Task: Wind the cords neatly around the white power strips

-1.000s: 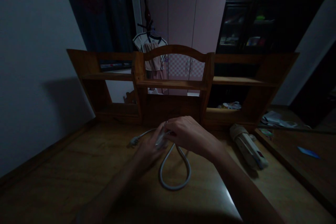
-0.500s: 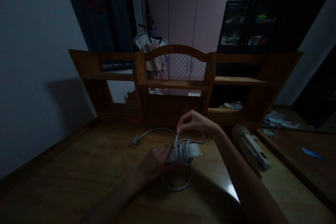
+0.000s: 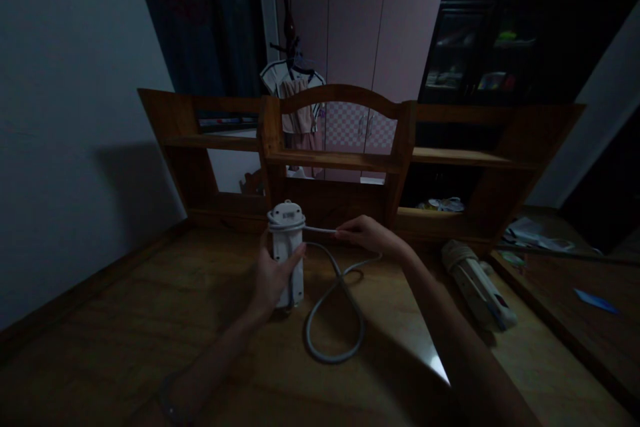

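Note:
My left hand [image 3: 273, 273] grips a white power strip [image 3: 287, 247] and holds it upright on the wooden desk [image 3: 150, 320]. A turn of its white cable [image 3: 333, 320] runs round the strip's top end. My right hand [image 3: 365, 235] pinches that cable just right of the strip, pulling it taut. The rest of the cable lies in a loose loop on the desk below my right hand.
A wooden shelf unit [image 3: 345, 153] stands along the desk's back edge. A second power strip with wound cord [image 3: 475, 280] lies to the right. Papers [image 3: 530, 230] and a blue item [image 3: 595, 300] sit on the adjoining surface at the right. A wall is at left.
The power strip went from lying flat under my left hand to standing upright. My right hand has drawn the cable out sideways from its top. The plug end on the desk is no longer visible.

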Demonstrator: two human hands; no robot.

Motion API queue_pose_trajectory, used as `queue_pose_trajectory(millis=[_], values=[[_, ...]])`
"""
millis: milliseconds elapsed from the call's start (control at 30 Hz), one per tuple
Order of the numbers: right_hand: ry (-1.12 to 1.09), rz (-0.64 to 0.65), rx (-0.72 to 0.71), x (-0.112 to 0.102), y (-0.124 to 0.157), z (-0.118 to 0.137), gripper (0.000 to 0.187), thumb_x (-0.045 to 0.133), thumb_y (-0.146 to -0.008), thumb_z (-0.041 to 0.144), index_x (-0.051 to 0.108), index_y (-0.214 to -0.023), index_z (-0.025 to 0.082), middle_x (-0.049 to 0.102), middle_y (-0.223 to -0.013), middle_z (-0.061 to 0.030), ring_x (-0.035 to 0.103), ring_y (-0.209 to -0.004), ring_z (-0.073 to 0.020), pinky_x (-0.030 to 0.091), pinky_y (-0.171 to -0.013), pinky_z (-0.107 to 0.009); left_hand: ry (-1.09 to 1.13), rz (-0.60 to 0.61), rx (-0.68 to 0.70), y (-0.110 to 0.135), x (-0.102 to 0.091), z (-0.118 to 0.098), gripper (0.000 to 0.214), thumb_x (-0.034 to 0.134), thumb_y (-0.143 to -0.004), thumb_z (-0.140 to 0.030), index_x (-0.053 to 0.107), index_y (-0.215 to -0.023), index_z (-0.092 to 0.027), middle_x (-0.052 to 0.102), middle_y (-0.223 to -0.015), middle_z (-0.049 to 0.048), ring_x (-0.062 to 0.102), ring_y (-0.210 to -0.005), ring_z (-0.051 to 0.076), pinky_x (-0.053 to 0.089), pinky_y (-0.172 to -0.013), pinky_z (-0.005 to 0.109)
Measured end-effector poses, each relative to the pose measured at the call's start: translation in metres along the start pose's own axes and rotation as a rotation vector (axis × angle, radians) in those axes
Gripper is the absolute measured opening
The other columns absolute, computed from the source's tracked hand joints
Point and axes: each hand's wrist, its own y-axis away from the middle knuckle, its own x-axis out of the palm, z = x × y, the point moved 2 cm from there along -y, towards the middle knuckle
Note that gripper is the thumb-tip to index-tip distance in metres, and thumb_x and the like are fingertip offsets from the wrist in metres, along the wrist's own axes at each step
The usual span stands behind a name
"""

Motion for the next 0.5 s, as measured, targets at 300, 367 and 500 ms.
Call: queue_pose_trajectory(millis=[300,367,500], values=[[0.245,-0.237,-0.198,-0.005,0.015,0.076,0.025,0.061,-0.088,0.037,0.072,-0.084,0.015,0.063,-0.066,0.0004,0.05,-0.059,-0.0091,0.03,-0.057,-0.021,-0.101,-0.132,0.069,-0.031,-0.022,0.012,0.074,0.075,-0.071,-0.038,0.041,-0.135,-0.025,0.055,-0.131,0.0092,0.055,-0.117,0.024,0.042,-0.101,0.038],[0.333,-0.213,-0.236,0.001,0.022,0.097,0.024,0.059,-0.089,0.035,0.071,-0.081,0.015,0.063,-0.066,-0.0003,0.05,-0.059,-0.009,0.028,-0.057,-0.022,-0.127,-0.071,0.097,-0.027,-0.017,0.007,0.077,0.074,-0.071,-0.038,0.038,-0.138,-0.024,0.053,-0.134,0.0101,0.054,-0.12,0.025,0.041,-0.101,0.037],[0.535,-0.117,-0.301,0.018,0.035,0.129,0.027,0.057,-0.09,0.03,0.066,-0.07,0.014,0.065,-0.067,-0.0039,0.053,-0.06,-0.0104,0.027,-0.056,-0.024,-0.296,0.12,0.076,-0.011,-0.007,-0.005,0.08,0.07,-0.075,-0.036,0.031,-0.144,-0.025,0.057,-0.13,0.0099,0.058,-0.115,0.025,0.046,-0.093,0.033]])
